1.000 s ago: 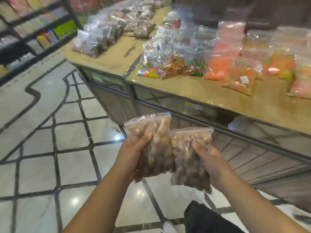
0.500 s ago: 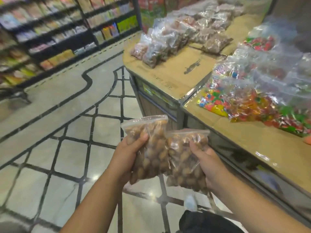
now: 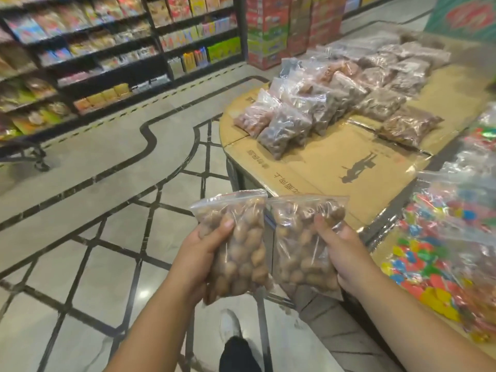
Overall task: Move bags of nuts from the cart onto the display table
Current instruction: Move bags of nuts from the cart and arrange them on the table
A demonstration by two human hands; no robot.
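Cardboard-topped display table (image 3: 335,162), brown bags (image 3: 316,103) on it, candy bags (image 3: 442,251) beside; hands (image 3: 200,255) (image 3: 349,255) tight around nut bags (image 3: 243,253) (image 3: 300,256).

I take the display table (image 3: 349,162) as my anchor; it fills the right half of my view. On its far part lies a pile of nut bags (image 3: 322,103). Bags of sweets (image 3: 442,237) lie along the table's right side, nearer to me. Just before the table's near left corner, above the floor (image 3: 80,237), the left hand (image 3: 198,253) holds the left bag (image 3: 241,253) and the right hand (image 3: 346,253) holds the right bag (image 3: 298,248), side by side with their edges meeting. Left of the table, across the aisle, stand shelves (image 3: 107,57). Behind the table stand stacked boxes (image 3: 281,28). Before the table, below the hands, a shoe (image 3: 229,326) is on the floor.
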